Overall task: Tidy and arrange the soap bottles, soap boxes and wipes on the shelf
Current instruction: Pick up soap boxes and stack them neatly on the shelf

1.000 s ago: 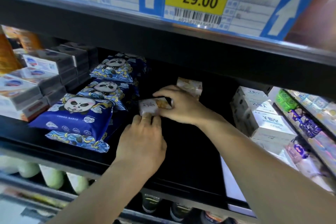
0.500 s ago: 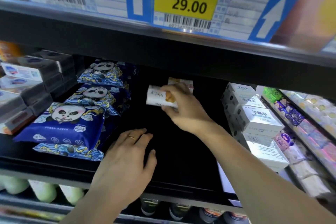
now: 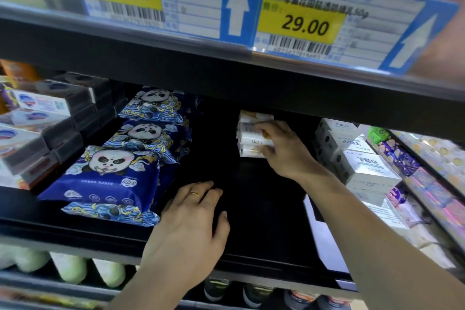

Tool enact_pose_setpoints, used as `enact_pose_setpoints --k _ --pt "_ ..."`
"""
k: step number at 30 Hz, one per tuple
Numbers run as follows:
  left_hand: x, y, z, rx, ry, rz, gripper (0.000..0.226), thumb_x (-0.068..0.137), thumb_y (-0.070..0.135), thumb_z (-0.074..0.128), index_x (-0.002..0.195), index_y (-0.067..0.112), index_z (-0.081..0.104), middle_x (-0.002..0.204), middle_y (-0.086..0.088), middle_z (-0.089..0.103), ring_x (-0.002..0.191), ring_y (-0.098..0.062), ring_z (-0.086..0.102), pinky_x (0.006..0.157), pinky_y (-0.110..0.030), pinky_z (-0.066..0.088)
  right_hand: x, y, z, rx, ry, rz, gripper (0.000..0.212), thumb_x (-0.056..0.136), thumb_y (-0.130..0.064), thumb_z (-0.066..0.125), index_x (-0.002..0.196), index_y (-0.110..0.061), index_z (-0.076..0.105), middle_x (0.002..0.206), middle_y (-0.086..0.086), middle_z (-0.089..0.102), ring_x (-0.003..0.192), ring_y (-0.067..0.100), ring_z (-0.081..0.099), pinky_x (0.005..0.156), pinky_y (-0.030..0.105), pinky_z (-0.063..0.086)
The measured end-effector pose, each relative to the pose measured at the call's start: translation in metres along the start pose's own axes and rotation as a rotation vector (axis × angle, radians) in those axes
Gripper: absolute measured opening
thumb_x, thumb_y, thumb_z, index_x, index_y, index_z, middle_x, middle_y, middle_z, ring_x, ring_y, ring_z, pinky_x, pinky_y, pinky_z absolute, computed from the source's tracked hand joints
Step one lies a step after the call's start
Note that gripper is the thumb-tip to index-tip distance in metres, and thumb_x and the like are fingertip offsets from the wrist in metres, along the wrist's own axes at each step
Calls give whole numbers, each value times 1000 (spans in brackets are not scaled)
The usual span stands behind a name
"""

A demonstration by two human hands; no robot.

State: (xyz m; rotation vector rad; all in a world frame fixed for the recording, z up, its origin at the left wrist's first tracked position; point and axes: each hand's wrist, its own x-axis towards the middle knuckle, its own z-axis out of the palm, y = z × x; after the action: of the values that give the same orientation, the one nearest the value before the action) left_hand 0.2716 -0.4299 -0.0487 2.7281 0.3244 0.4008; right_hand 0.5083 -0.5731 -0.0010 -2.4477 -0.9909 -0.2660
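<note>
Deep inside — right hand [image 3: 281,151] round stacked soap boxes [image 3: 249,138] (white).

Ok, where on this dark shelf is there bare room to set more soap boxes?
Bare black shelf lies between the panda wipes and the white soap boxes, in front of the small stack the right hand holds. Both sides are crowded.

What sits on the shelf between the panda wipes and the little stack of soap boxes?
Nothing: in the head view only bare black shelf separates the panda wipes from the soap boxes.
</note>
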Motion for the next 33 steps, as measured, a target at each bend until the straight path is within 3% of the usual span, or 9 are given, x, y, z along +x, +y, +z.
enact_pose_setpoints --k 3,7,15,19,22,25,33 --pt "0 0 0 -8 8 5 67 91 58 23 141 33 61 149 16 53 142 -8 39 113 -34 45 -2 3 3 -62 -34 72 66 94 -29 69 151 -50 42 154 -3 29 138 29 41 117 44 39" --pt "-1 0 1 -7 -2 1 61 92 55 30 135 31 66 144 14 59 138 -11 46 108 -35 49 -8 1 4 59 -32 93 70 95 -26 73 152 -49 41 156 -7 25 131 20 52 103 25 45" --pt "-1 1 -1 -10 -8 -9 60 91 54 31 133 31 67 142 13 60 135 -13 48 107 -37 50 -9 -11 16 74 75 125 70 91 -25 76 151 -47 46 155 -3 28 126 23 58 101 38 54" --pt "-1 3 -2 -14 12 -1 63 90 55 28 134 29 67 144 11 60 136 -14 47 108 -39 49 -15 -14 15 65 60 187 83 89 -30 77 156 -49 32 157 1 23 121 27 60 96 39 56" --pt "-1 2 -3 -20 17 1 63 90 54 30 134 28 67 143 10 61 137 -14 47 109 -40 49 -30 -19 15 33 84 237 92 87 -32 77 158 -46 21 160 2 18 137 29 44 104 39 50" --pt "-1 3 -4 1 -16 -9 55 96 51 38 141 30 61 150 10 55 143 -13 40 115 -39 44 -60 -33 19 -32 157 195 84 89 -28 72 159 -41 27 157 0 24 140 26 30 109 39 44" --pt "11 21 -8 92 -61 25 46 99 46 50 143 34 57 149 8 55 136 -20 47 108 -41 41 -145 -50 3 85 148 150 52 94 -23 65 143 -35 53 135 -10 49 127 13 48 103 34 48"
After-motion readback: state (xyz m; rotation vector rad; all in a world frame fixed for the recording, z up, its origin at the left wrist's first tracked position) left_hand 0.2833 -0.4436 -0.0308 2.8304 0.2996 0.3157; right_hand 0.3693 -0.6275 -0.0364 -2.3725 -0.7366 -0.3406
